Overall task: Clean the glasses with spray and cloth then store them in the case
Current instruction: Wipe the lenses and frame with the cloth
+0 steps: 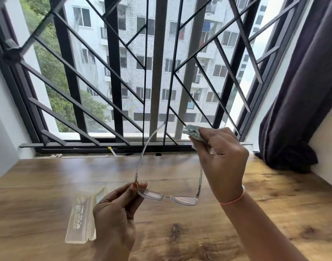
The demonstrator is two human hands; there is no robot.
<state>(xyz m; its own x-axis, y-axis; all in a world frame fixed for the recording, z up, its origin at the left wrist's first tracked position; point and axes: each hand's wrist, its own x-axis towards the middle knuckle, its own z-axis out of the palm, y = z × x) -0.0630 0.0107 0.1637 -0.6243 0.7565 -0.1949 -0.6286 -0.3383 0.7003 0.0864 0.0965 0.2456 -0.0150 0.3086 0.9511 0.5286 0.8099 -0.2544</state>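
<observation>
Above the wooden desk [274, 213], you hold the clear-framed glasses [169, 197] in the air, with the lenses toward you and both temple arms unfolded, pointing at the window grille [112, 72]. Your left hand [114, 213] pinches the frame's left corner by the hinge between thumb and fingertips. Your right hand [221, 159] is curled round the pale blue cloth [194, 133], which is bunched over the right temple arm near its tip. The translucent case [80, 217] lies on the desk beside your left hand, seemingly open. A dark curtain [302, 110] hangs at the right.
</observation>
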